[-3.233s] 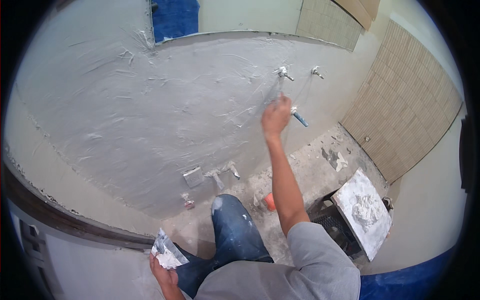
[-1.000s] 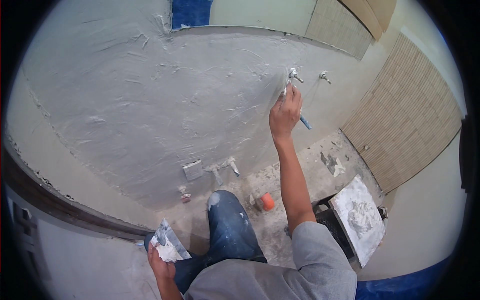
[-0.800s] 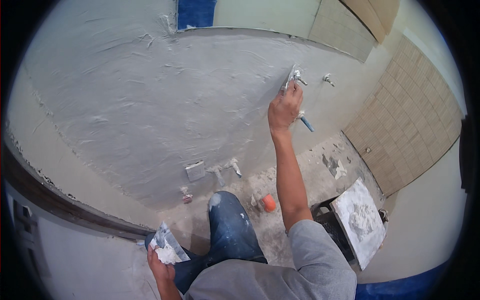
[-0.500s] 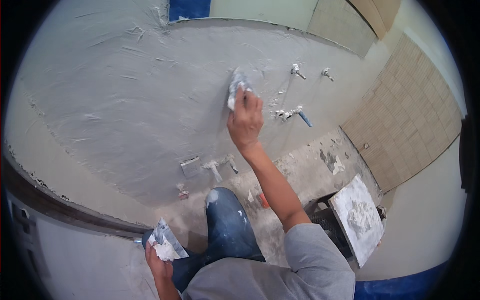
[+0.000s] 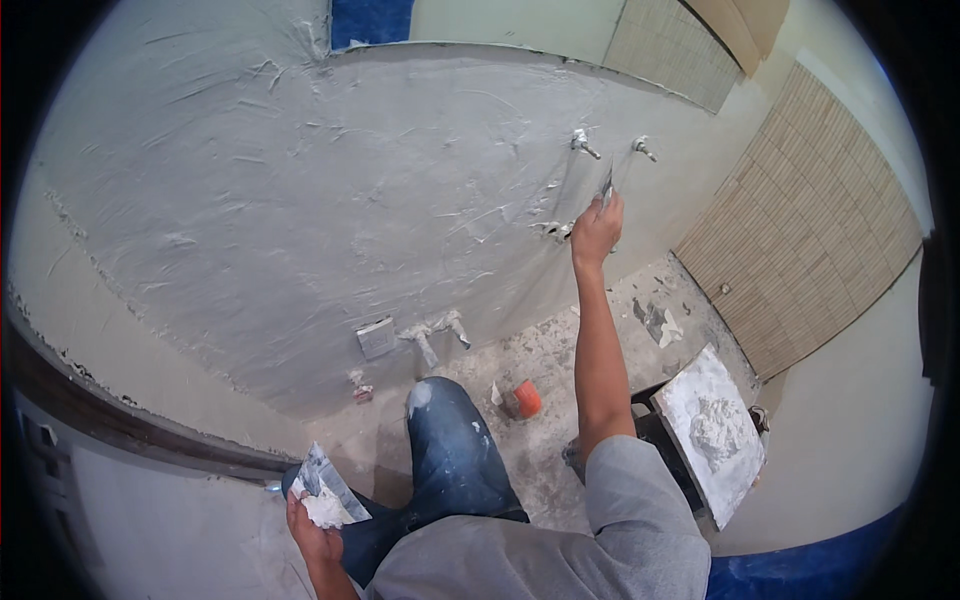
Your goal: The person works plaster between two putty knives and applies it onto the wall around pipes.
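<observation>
My right hand (image 5: 598, 232) is closed on a putty knife (image 5: 608, 184), seen nearly edge-on against the grey plastered wall (image 5: 400, 190). Just above its blade, two short metal pipe stubs (image 5: 586, 146) stick out of the wall. A plaster-smeared fitting (image 5: 556, 231) shows beside the hand, which partly covers it. At the lower left, my left hand (image 5: 314, 532) grips a wide flat metal blade (image 5: 328, 466). A lump of white putty (image 5: 324, 508) lies on that blade. Ridges and streaks of wet putty cross the wall.
A board (image 5: 712, 430) heaped with white putty rests on a dark crate (image 5: 656, 432) to my right. An orange cylinder (image 5: 527, 399) and scraps lie on the floor. Low on the wall are a square plate (image 5: 377, 338) and coated pipe ends (image 5: 424, 346). A ribbed tiled panel (image 5: 810, 220) covers the right wall.
My right hand has moved right along the wall with the putty knife, from the middle to beside the pipe stubs, and the blade has turned edge-on. My left hand stays nearly still.
</observation>
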`<state>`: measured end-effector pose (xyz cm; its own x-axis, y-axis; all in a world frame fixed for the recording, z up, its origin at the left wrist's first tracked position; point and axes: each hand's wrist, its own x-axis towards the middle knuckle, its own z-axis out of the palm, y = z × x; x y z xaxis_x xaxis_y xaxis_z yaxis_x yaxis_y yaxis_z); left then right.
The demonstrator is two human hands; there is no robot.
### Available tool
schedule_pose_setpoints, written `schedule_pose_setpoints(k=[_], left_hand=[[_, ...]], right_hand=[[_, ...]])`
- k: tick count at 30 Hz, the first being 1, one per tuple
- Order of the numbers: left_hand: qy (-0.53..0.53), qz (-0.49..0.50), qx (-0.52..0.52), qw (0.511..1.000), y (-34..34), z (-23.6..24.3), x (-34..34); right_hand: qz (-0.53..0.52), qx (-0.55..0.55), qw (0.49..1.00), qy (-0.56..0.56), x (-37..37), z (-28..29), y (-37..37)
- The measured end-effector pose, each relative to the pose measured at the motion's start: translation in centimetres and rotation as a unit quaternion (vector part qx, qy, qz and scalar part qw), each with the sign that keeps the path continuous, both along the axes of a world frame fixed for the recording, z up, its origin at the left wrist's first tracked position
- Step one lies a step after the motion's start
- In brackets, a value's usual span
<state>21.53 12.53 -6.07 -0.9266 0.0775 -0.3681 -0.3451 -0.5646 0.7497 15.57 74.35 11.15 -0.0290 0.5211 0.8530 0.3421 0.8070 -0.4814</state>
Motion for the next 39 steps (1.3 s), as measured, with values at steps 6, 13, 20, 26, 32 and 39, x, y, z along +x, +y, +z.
schedule_pose_setpoints(k=[6, 13, 20, 26, 32, 39], left_hand=[[-0.004, 0.003, -0.011, 1.000, 0.1, 0.7, 0.3], [-0.001, -0.010, -0.026, 1.000, 0.1, 1.2, 0.3], [0.027, -0.048, -0.012, 0.998, 1.0, 1.2, 0.1], [0.011, 0.008, -0.011, 1.000, 1.1, 2.1, 0.4], [0.031, -0.025, -0.004, 0.999, 0.1, 1.1, 0.3], [0.027, -0.039, -0.007, 0.999, 0.4, 1.3, 0.7]], right_hand=[[-0.029, 0.037, 0.999, 0.006, -3.3, 1.2, -1.7], [-0.018, 0.004, 1.000, -0.020, -5.3, -1.9, -8.6], [0.170, 0.063, 0.979, -0.098, -4.5, -3.4, -19.3], [0.101, 0.021, 0.995, 0.002, -0.1, -4.5, -12.0], [-0.039, -0.050, 0.998, 0.003, 0.6, -2.3, -0.8], [-0.020, 0.005, 1.000, -0.022, -6.5, -2.1, -10.5]])
